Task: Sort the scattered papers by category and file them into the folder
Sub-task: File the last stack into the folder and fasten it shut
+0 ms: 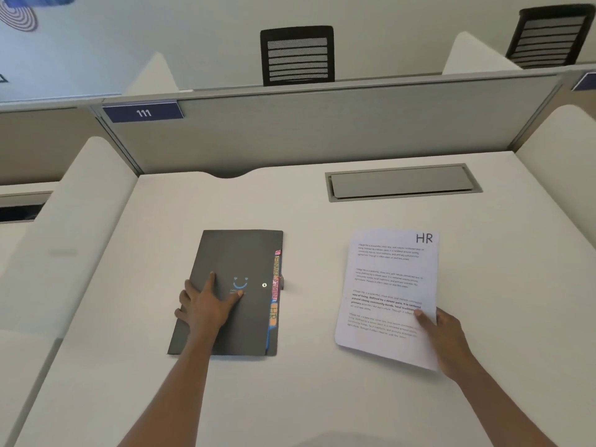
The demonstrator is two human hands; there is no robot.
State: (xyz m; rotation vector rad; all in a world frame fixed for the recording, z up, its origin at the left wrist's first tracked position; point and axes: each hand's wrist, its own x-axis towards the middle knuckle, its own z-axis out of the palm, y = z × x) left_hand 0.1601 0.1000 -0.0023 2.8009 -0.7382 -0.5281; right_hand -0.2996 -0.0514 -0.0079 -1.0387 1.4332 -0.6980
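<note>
The shut folder (245, 253) lay flat on the worktop (306, 398) under the left hand (206, 309), whose fingers (211, 279) were spread straight on its cover. Well apart to the right, the right hand (448, 337) pinched the HR paper (387, 285) at its lower right edge, thumb on top

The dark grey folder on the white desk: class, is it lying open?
No, the dark grey folder lies closed under the flat left hand, while the right hand holds the white printed sheet.

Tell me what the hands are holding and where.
The right hand pinches the white HR sheet at its near right edge; the left hand presses flat on the dark grey folder.
</note>
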